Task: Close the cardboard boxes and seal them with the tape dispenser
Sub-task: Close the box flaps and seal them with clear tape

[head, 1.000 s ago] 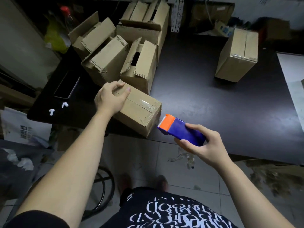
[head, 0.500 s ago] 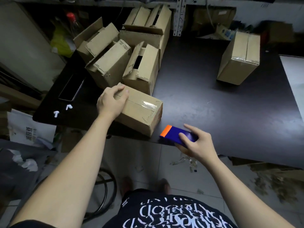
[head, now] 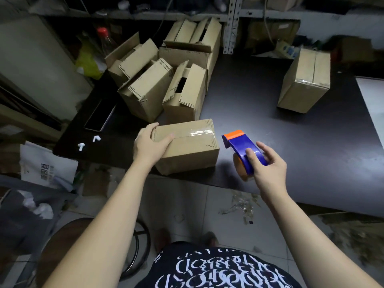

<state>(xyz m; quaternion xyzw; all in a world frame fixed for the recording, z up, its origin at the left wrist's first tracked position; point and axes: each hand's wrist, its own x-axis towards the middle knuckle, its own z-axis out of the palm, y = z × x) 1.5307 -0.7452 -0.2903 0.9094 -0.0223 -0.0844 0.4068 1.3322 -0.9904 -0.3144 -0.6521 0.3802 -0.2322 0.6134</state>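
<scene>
Dark tabletop (head: pixel 291 138), front edge: taped brown cardboard box (head: pixel 188 149), left hand (head: pixel 150 143) gripping its end, now turned square; right hand (head: pixel 269 166), thumb clamped, has drawn blue-and-orange plastic tape dispenser (head: pixel 241 145) clear; seal judged done.

1 head-worn wide-angle camera (edges visibly bowed) looks forward and steeply down over the wearer's own forearms (head: pixel 116 204), close above a dark table (head: pixel 270 125), with shelving (head: pixel 230 28) along the top edge.
</scene>
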